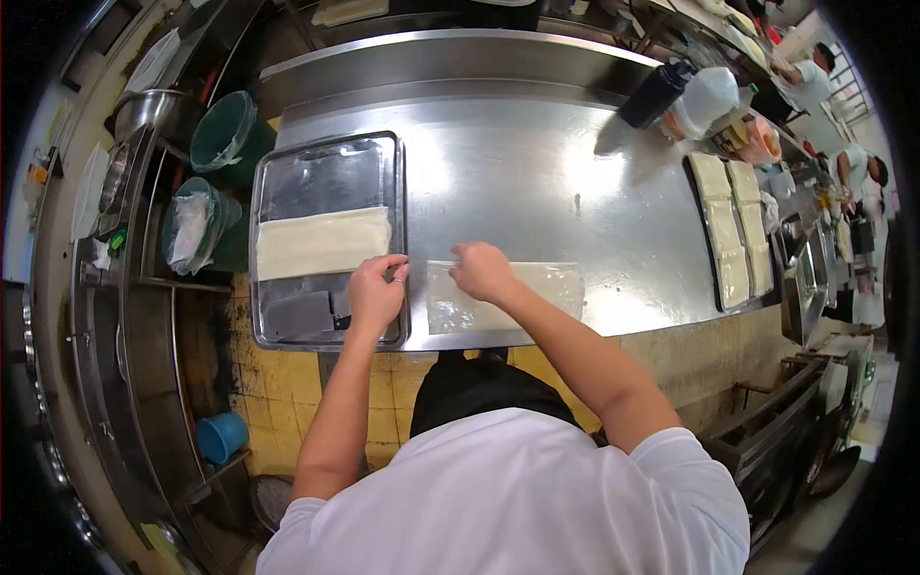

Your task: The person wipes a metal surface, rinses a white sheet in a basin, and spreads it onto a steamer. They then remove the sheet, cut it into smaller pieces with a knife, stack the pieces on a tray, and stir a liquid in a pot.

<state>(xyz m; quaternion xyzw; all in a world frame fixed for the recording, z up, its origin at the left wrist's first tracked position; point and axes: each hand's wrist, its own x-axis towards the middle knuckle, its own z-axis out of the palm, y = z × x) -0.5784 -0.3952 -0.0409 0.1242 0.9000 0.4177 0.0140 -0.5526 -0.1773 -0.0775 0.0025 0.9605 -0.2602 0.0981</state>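
A clear plastic sheet (551,297) lies wrinkled and shiny on the steel table near its front edge. My right hand (484,273) is over its upper left part, fingertips pinched together at the plastic. Over the right rim of a dark metal tray (326,177), my left hand (377,295) has thumb and fingers brought together; whatever is between them is too small to make out. A pale, flat rectangle of dough (324,242) stretches across the tray just beyond this hand. Below the dough rests a grey flat blade (297,316) with a dark handle, partly hidden by my left hand.
At right, a black tray (719,235) carries several pale rectangular packs. A dark bottle (658,93) and a whitish plastic jug (709,96) stand at the back right. Green bins (230,134) are left of the table. Other people (810,81) are at far right.
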